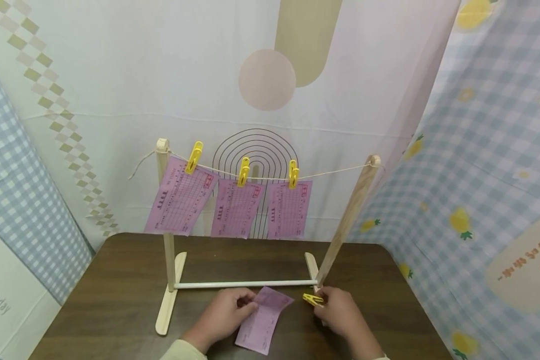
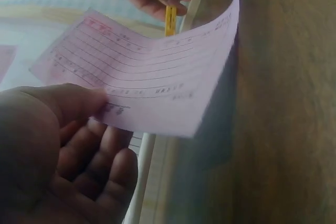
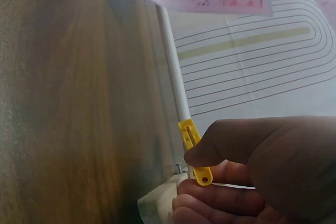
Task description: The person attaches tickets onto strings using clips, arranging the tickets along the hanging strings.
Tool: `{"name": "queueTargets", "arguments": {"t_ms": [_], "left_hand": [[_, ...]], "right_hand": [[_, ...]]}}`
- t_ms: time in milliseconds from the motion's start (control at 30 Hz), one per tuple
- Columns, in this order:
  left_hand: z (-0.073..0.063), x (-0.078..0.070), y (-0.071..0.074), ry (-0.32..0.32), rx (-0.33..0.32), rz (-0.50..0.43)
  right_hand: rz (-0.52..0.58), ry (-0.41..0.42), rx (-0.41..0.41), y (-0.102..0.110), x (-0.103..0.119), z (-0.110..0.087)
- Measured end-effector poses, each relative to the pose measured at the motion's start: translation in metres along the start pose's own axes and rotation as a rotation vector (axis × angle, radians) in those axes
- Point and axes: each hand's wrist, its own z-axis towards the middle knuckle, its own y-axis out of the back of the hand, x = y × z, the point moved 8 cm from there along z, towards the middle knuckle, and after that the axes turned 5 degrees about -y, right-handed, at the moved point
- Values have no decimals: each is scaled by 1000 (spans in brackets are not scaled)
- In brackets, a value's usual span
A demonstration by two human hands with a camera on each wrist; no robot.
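Observation:
My left hand (image 1: 227,312) pinches a pink printed form (image 1: 265,320) by its left edge, thumb on top. The sheet bends in the left wrist view, its far corner curling up above the table. Over by the right foot of the wooden stand, my right hand (image 1: 342,312) holds a yellow clothespin (image 3: 195,150) between thumb and fingers. Its narrow tip points left, toward the form, with a gap between them. Three similar pink forms (image 1: 180,197) hang from a string (image 1: 333,172) above, each under its own yellow clothespin (image 1: 244,172).
Two wooden posts (image 1: 348,220) carry the string, joined low down by a white rod (image 1: 247,284) just beyond my hands. The left foot (image 1: 165,312) reaches forward on the brown table (image 1: 112,290). Patterned cloth (image 1: 364,100) hangs behind and at both sides.

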Motion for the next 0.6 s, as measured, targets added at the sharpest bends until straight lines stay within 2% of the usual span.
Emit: {"name": "queueTargets", "arguments": {"t_ms": [200,467,600], "left_hand": [[0,-3,9,15,-49,-63],[0,-9,14,53,-65,-76],[0,-10,14,63,-57,-87]], "right_hand": [[74,-19,51,-1,-1,-2],[100,50,40,0,0,-4],[240,32,40,2,0,-4]]}}
